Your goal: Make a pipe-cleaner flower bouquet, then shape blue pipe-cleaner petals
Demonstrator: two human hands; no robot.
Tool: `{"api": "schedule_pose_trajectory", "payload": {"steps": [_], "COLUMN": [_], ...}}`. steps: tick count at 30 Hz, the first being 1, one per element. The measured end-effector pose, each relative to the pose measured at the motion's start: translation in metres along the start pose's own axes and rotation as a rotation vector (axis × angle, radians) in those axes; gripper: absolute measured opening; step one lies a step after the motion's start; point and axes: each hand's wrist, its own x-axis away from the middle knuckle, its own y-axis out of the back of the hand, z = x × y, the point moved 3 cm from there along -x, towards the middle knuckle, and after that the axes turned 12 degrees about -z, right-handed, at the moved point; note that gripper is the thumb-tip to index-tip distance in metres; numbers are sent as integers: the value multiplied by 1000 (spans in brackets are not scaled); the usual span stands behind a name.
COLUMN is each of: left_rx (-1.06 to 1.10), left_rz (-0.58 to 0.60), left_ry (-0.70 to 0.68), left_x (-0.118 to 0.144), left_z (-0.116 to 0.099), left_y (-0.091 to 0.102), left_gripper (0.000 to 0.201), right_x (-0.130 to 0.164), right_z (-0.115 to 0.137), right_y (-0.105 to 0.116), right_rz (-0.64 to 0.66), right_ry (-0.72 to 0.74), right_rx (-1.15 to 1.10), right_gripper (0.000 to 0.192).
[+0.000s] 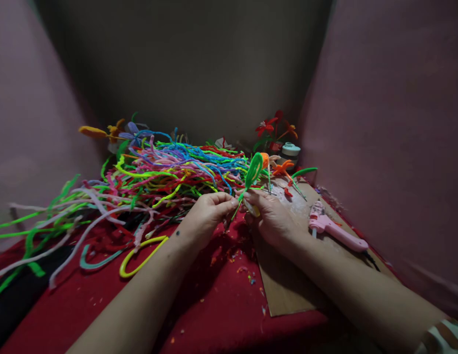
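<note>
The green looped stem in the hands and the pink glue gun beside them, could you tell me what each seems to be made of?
The green looped stem looks like a pipe cleaner: fuzzy matte pile, probably over wire, since it holds its bend. The pink glue gun seems moulded plastic, smooth with a slight sheen.

Red cloth surface [221, 314], pipe-cleaner pile [158, 177] at back, cardboard sheet [288, 285] w/ pink glue gun [334, 228], scraps.
</note>
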Motion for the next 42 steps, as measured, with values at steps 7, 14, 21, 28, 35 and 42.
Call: {"api": "schedule_pose_trajectory", "payload": {"steps": [7, 14, 21, 28, 35, 42], "left_rx": [-322, -580, -1205, -1357, -1375, -1150], "left_rz": [-87, -192, -297, -428, -393, -429], "left_ry": [-149, -379, -669, -720, -884, -767], "left_x": [4, 7, 21, 22, 21, 17], "left_z": [-11, -6, -7, -5, 1, -1], "left_y": [-7, -11, -22, -22, -21, -13], "left_gripper": [21, 18, 23, 19, 17, 19], "right_x": [1, -4, 1, 1, 16, 10], "right_z": [3, -2, 2, -1, 14, 6], "right_y": [-1, 4, 1, 0, -10, -7], "right_rz": [-30, -47, -56, -61, -110, -14], "right_ry": [6, 8, 13, 36, -60, -37], "right_rx": [26, -14, -41, -7, 106, 0], "right_gripper": [11, 13, 14, 18, 13, 23]}}
